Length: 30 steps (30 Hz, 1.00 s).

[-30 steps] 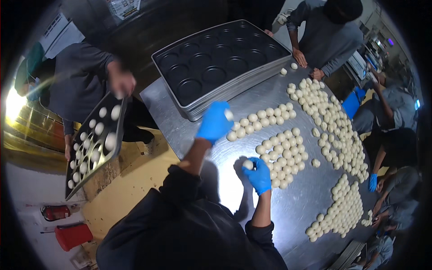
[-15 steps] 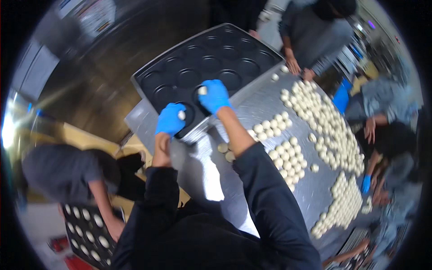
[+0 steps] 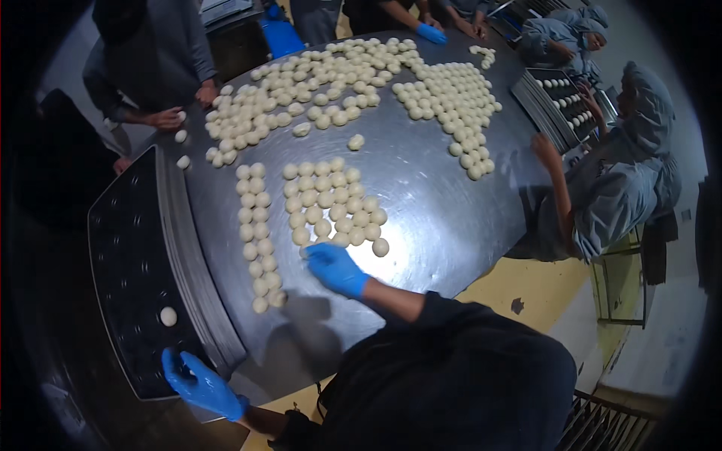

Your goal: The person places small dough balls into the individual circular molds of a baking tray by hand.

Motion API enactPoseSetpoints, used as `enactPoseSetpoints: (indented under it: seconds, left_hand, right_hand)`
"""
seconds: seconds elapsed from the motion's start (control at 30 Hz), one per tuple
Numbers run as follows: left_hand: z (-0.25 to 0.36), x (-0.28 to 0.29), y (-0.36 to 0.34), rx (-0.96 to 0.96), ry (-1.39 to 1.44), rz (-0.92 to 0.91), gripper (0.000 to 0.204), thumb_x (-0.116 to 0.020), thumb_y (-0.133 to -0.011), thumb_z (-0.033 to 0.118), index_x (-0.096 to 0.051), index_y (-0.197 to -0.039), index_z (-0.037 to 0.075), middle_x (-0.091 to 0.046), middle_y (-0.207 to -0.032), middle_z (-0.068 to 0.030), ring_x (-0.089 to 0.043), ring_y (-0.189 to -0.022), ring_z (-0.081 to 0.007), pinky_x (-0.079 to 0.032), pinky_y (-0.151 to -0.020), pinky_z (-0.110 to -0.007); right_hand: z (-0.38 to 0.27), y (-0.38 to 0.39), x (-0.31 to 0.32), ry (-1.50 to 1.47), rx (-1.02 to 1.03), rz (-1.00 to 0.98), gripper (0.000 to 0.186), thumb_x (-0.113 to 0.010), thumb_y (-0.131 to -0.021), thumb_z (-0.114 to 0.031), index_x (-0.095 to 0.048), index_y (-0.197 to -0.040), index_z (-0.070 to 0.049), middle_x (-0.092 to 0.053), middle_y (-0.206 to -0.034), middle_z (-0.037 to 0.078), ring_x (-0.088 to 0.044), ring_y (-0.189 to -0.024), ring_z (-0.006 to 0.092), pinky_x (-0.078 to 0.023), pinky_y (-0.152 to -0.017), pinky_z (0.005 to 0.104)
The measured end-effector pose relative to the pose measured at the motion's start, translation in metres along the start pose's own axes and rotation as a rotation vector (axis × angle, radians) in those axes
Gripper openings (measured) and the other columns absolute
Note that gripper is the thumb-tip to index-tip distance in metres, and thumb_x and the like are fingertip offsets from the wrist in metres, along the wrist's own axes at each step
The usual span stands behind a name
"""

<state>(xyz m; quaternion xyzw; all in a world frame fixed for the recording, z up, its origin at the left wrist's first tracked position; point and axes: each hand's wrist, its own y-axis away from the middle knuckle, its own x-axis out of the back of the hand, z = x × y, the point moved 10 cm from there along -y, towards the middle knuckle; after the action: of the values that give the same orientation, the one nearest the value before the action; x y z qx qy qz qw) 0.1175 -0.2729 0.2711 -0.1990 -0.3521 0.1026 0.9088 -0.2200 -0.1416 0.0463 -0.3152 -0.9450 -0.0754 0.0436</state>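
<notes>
My left hand (image 3: 203, 387), in a blue glove, hovers over the near corner of a dark tray (image 3: 124, 259) with round moulds. Its fingers are spread; a small pale patch between them is too unclear to name. Just beyond this hand a single dough ball (image 3: 168, 316) rests in a mould. My right hand (image 3: 337, 269), also gloved in blue, is stretched over the near edge of a block of dough balls (image 3: 323, 199) on the steel table (image 3: 429, 225). Its fingertips reach a ball partly hidden under them. Left of that block stands a narrow double row of dough balls (image 3: 256, 233).
Large clusters of dough balls (image 3: 301, 86) cover the table's far side and far right (image 3: 451, 105). Several people stand around it, one person (image 3: 154, 60) handling balls at the far left. Another person (image 3: 609, 173) is at the right beside stacked trays (image 3: 549, 113). More trays lie under mine.
The view has swung right, toward the table. Both hands were over the tray holding dough balls; my right hand has moved to the balls on the table, and one ball now lies visible in a mould.
</notes>
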Motion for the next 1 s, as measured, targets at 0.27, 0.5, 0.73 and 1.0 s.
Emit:
enactPoseSetpoints:
  seconds: [0.27,0.5,0.73,1.0]
  left_hand:
    - [0.094,-0.199,0.251,-0.743,-0.005,-1.437,0.061,-0.073,-0.083,0.033,-0.051,-0.134,0.008,-0.048,-0.139,-0.0236,-0.045,-0.129,-0.0443,-0.048,-0.098,-0.052]
    - [0.038,-0.249,0.333,-0.394,-0.661,-1.717,0.091,-0.076,-0.079,0.046,-0.032,-0.147,0.005,-0.013,-0.158,-0.0301,-0.023,-0.140,-0.0563,-0.039,-0.109,-0.055]
    - [0.025,-0.261,0.348,-0.254,-0.761,-1.693,0.105,-0.074,-0.079,0.050,-0.022,-0.150,-0.006,-0.010,-0.159,-0.0319,-0.018,-0.142,-0.0575,-0.036,-0.112,-0.056]
    - [0.044,-0.255,0.349,-0.214,-0.757,-1.609,0.111,-0.075,-0.076,0.056,-0.023,-0.148,-0.011,-0.009,-0.156,-0.0365,-0.019,-0.140,-0.0605,-0.038,-0.110,-0.057]
  right_hand:
    - [0.079,-0.037,0.305,0.691,-0.387,0.540,0.038,-0.063,-0.085,-0.019,-0.064,-0.118,0.000,-0.065,-0.110,0.025,-0.064,-0.097,0.0406,-0.052,-0.088,0.0464]
    - [0.065,-0.144,0.342,0.636,-0.360,0.714,0.035,-0.065,-0.082,-0.018,-0.063,-0.112,0.001,-0.056,-0.122,0.024,-0.053,-0.116,0.0420,-0.046,-0.099,0.0467]
    - [0.035,-0.179,0.402,0.863,-0.562,1.071,0.047,-0.064,-0.087,-0.019,-0.048,-0.130,-0.007,-0.050,-0.128,0.015,-0.053,-0.115,0.0338,-0.053,-0.089,0.0402]
    - [0.084,-0.202,0.503,1.162,-0.470,0.934,0.032,-0.055,-0.094,-0.019,-0.061,-0.123,-0.009,-0.060,-0.121,0.015,-0.061,-0.108,0.0321,-0.055,-0.080,0.0415]
